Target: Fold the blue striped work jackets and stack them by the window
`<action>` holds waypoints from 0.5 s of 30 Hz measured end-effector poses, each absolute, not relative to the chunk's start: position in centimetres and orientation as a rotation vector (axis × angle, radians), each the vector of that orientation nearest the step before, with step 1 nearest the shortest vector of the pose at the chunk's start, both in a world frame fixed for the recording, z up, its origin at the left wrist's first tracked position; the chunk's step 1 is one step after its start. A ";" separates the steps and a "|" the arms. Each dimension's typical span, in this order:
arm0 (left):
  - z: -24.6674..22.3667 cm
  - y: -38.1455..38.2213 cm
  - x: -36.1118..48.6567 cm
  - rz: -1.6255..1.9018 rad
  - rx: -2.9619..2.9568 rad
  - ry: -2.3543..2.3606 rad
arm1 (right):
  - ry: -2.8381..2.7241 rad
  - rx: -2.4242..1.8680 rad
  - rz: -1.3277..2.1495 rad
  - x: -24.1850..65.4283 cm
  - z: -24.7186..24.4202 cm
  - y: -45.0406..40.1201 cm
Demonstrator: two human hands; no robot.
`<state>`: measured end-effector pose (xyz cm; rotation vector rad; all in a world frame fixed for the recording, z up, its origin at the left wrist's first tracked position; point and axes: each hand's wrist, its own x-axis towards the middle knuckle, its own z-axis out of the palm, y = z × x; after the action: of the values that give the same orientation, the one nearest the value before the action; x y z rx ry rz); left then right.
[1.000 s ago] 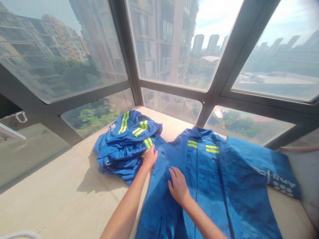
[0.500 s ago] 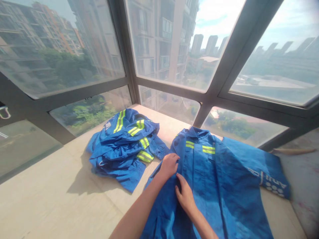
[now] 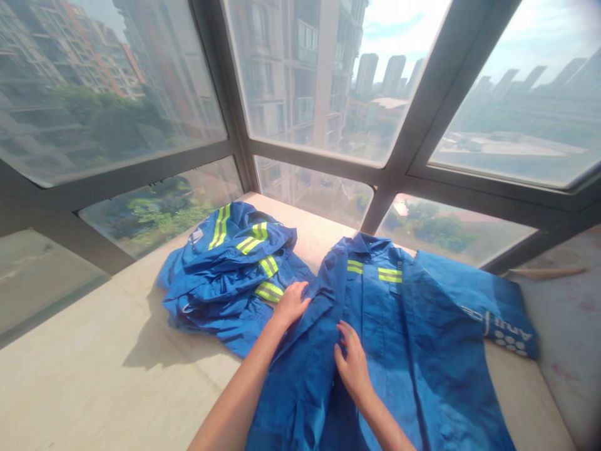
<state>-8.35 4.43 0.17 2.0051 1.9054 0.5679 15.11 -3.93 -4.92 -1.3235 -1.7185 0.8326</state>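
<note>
A blue work garment (image 3: 382, 326) with yellow-grey stripes on its chest lies front up, its collar toward the windows. My left hand (image 3: 292, 304) is at the outer edge of its left-side sleeve, fingers bent against the cloth; whether they pinch it is hidden. My right hand (image 3: 351, 362) rests over the garment's front beside that sleeve, fingers slightly curled and apart, holding nothing. Left of the garment lies a crumpled blue garment (image 3: 220, 269) with yellow-grey stripes, close to my left hand.
A folded blue cloth or bag with white lettering (image 3: 500, 307) lies at the right, partly under the garment. Everything lies on a pale ledge (image 3: 94, 382) below framed windows (image 3: 310, 160). A pale wall (image 3: 568, 313) bounds the right side.
My left hand has moved left, away from my right hand, to the sleeve's outer edge. The sleeve now lies more spread. The view has shifted slightly.
</note>
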 end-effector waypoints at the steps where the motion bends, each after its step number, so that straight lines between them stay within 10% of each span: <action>1: 0.2 4.3 -8.5 0.531 2.035 1.882 | -1.664 -1.349 0.879 15.3 -4.8 -4.4; 15: 0.6 6.9 -6.5 0.392 1.995 2.101 | -1.649 -1.610 1.158 15.1 -8.8 -17.6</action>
<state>-6.49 6.89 0.58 1.9947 2.1013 0.3923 15.10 -17.59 -8.75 -1.6102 -1.6494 1.1576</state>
